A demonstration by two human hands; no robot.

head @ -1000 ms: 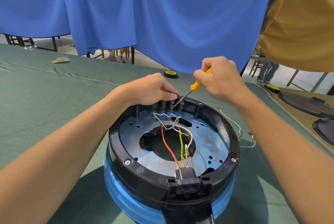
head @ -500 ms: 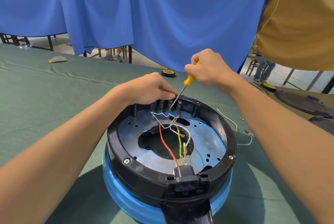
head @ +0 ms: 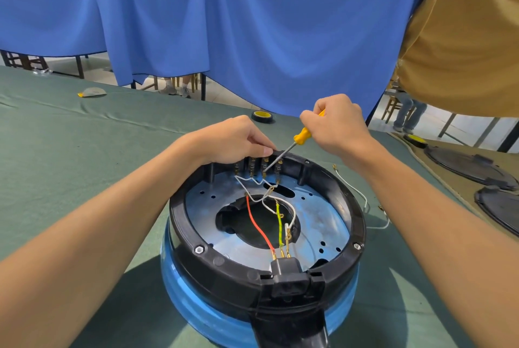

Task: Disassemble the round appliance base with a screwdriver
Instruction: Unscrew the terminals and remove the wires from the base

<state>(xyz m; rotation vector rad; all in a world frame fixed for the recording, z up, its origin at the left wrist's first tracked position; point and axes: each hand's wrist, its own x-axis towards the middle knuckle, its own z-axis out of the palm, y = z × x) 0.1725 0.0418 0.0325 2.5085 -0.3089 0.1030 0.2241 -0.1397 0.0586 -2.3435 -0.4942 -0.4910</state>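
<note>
The round appliance base (head: pixel 354 224) lies upside down on the green table, a black ring over a blue body, with a metal plate and red, yellow-green and white wires inside. My left hand (head: pixel 236 139) grips the far rim by the row of brass terminals (head: pixel 257 165), fingers curled over it. My right hand (head: pixel 335 125) holds the yellow-handled screwdriver (head: pixel 302 138). Its shaft slants down to the left and the tip sits at the terminals.
A loose white wire (head: pixel 354 189) lies on the table right of the base. A roll of black and yellow tape (head: pixel 262 116) sits behind my hands. Black round covers (head: pixel 466 163) lie at the right. Blue cloth hangs behind, and a person in a mustard shirt (head: pixel 463 38) stands at the right.
My right hand has shifted slightly with the screwdriver, its tip staying at the terminal row. My left hand has kept its grip on the rim.
</note>
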